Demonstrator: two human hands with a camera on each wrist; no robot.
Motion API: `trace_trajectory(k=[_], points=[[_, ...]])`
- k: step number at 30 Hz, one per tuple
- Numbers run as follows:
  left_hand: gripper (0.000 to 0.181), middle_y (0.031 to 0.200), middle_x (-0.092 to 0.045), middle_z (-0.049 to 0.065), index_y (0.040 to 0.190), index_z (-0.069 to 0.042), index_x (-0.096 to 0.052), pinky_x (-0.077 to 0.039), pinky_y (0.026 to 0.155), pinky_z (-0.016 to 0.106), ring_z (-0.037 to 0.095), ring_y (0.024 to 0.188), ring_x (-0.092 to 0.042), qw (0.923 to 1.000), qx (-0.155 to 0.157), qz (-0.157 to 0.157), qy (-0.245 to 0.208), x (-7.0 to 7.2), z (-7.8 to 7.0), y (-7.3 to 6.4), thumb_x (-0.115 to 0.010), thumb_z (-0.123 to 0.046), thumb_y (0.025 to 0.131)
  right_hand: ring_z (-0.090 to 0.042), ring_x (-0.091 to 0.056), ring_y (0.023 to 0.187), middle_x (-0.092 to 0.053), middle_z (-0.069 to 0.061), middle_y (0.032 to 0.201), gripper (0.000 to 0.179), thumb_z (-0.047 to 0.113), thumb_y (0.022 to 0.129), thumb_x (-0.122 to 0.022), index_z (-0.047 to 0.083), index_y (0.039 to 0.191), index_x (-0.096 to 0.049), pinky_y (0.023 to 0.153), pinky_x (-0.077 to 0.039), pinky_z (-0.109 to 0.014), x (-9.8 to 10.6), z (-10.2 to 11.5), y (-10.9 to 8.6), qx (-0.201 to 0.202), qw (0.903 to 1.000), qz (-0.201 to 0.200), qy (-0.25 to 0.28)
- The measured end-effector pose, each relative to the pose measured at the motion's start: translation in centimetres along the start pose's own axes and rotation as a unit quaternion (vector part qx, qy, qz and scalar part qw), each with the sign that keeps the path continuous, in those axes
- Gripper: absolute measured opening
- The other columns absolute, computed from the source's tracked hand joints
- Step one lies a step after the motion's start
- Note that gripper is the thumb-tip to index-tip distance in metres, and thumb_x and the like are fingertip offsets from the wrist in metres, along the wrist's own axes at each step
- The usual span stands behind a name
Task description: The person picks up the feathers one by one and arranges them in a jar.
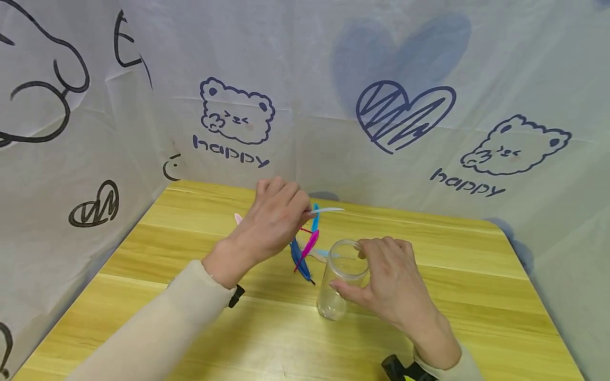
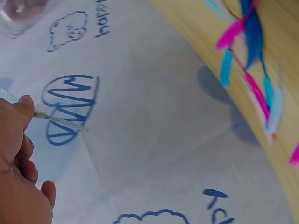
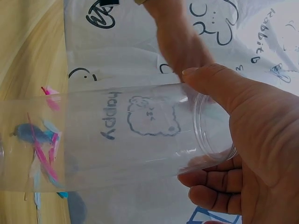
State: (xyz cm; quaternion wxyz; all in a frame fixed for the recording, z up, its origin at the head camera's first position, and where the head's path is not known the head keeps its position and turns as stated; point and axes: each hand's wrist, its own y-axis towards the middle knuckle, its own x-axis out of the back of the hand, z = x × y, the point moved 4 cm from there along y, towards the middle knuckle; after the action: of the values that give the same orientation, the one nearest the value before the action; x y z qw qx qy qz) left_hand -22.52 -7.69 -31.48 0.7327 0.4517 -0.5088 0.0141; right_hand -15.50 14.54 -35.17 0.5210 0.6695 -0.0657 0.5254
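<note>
My left hand (image 1: 278,217) is raised over the table and pinches a thin white feather (image 1: 330,210) between thumb and fingers. Its bare quill (image 2: 65,123) sticks out past the thumb in the left wrist view. My right hand (image 1: 393,280) holds a clear plastic jar (image 1: 332,301) near its open rim, thumb on one side and fingers on the other. In the right wrist view, nothing shows inside the jar (image 3: 149,154). Beyond it lie loose feathers: a dark blue one (image 1: 299,259), a magenta one (image 1: 311,242) and a light blue one (image 1: 315,219).
A pale pink feather (image 1: 238,217) peeks out behind the left wrist. The wooden table (image 1: 467,275) runs back to a white cloth wall (image 1: 314,153) with bear and heart drawings. Another cloth wall (image 1: 109,148) stands along the left edge.
</note>
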Motion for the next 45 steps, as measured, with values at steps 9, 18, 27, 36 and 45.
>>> trace_trajectory(k=[9, 18, 27, 36, 45], points=[[0.024, 0.085, -0.053, 0.001, 0.094, -0.010, -0.056, -0.029, 0.082, 0.045, 0.024, 0.084, -0.038, 0.9967, -0.043, -0.065, -0.023, 2.0, -2.2, 1.8, -0.073, -0.026, 0.101, -0.024, -0.060, 0.081, -0.067, -0.006, 0.090, 0.074, 0.075, 0.089, -0.067, 0.004, 0.108, -0.064, 0.082, -0.044, -0.049, 0.1, 0.0, 0.1, 0.006, 0.9999, -0.010, 0.005], [0.025, 0.088, -0.057, 0.002, 0.094, -0.010, -0.058, -0.031, 0.079, 0.044, 0.025, 0.088, -0.044, 0.9909, -0.048, -0.097, -0.080, 2.6, -4.0, 3.0, -0.077, -0.026, 0.097, -0.024, -0.060, 0.081, -0.067, -0.006, 0.091, 0.074, 0.076, 0.090, -0.064, 0.004, 0.108, -0.063, 0.081, -0.044, -0.050, 0.2, 0.0, 0.2, 0.007, 0.9999, -0.009, 0.008], [0.023, 0.089, -0.059, 0.002, 0.096, -0.010, -0.059, -0.033, 0.081, 0.042, 0.025, 0.091, -0.046, 0.9843, -0.042, -0.091, -0.145, 2.5, -5.6, 3.4, -0.080, -0.020, 0.094, -0.025, -0.061, 0.080, -0.068, -0.008, 0.090, 0.067, 0.066, 0.085, -0.077, 0.004, 0.107, -0.064, 0.081, -0.045, -0.051, 0.2, 0.0, 0.4, 0.014, 0.9999, -0.006, 0.008], [0.020, 0.089, -0.058, -0.001, 0.096, -0.012, -0.060, -0.032, 0.082, 0.040, 0.022, 0.089, -0.043, 0.9850, -0.052, -0.058, -0.154, 1.8, -6.6, 3.3, -0.079, -0.020, 0.094, -0.019, -0.057, 0.080, -0.062, 0.000, 0.086, 0.067, 0.051, 0.069, -0.094, 0.006, 0.110, -0.066, 0.085, -0.042, -0.048, 0.0, 0.0, 0.5, -0.025, 0.9992, 0.031, 0.010], [0.019, 0.088, -0.054, -0.004, 0.094, -0.015, -0.059, -0.035, 0.087, 0.040, 0.021, 0.089, -0.042, 0.9926, -0.085, -0.011, -0.086, 1.0, -6.7, 2.2, -0.072, -0.027, 0.101, -0.025, -0.069, 0.094, -0.078, -0.002, 0.105, 0.066, 0.055, 0.070, -0.094, 0.011, 0.114, -0.072, 0.089, -0.042, -0.049, -0.2, 0.0, 0.4, -0.053, 0.9974, 0.050, -0.001]])
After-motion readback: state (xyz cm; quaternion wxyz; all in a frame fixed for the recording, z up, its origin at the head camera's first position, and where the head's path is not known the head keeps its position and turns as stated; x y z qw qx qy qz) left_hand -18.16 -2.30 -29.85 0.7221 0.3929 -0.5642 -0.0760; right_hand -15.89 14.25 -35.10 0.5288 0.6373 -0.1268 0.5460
